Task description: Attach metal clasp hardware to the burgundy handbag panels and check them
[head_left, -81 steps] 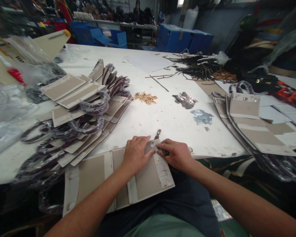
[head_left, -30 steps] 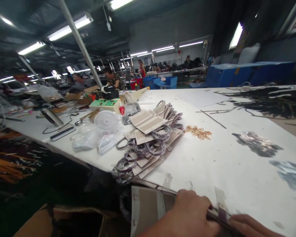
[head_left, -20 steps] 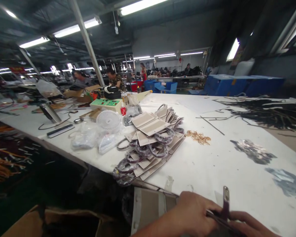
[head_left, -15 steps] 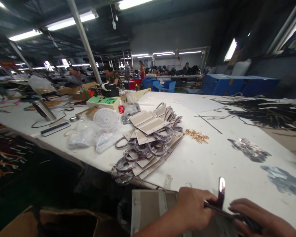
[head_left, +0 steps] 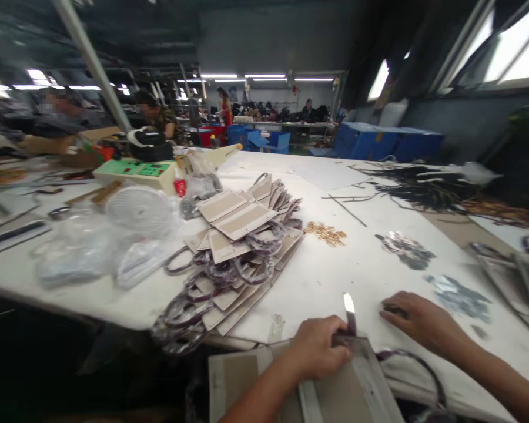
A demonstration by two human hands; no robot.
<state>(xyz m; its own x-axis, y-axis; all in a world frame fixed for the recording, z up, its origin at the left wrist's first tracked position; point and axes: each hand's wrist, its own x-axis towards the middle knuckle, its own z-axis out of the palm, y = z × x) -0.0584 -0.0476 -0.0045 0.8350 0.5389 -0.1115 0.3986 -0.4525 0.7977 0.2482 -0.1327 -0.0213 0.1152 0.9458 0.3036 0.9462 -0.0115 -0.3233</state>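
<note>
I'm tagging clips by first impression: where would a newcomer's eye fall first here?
Probably on the heap of beige panels with plastic-wrapped handles, left of centre on the white table. Just right of it, the scattered gold pieces stand out. Nearer the camera, the left hand grips an opened panel at the table's edge, by a shiny-tipped strap, with the right hand apart from it.

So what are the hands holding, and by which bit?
The left hand grips a tan panel by its far edge, beside the upright strap. The right hand holds something dark, too unclear to name.
</note>
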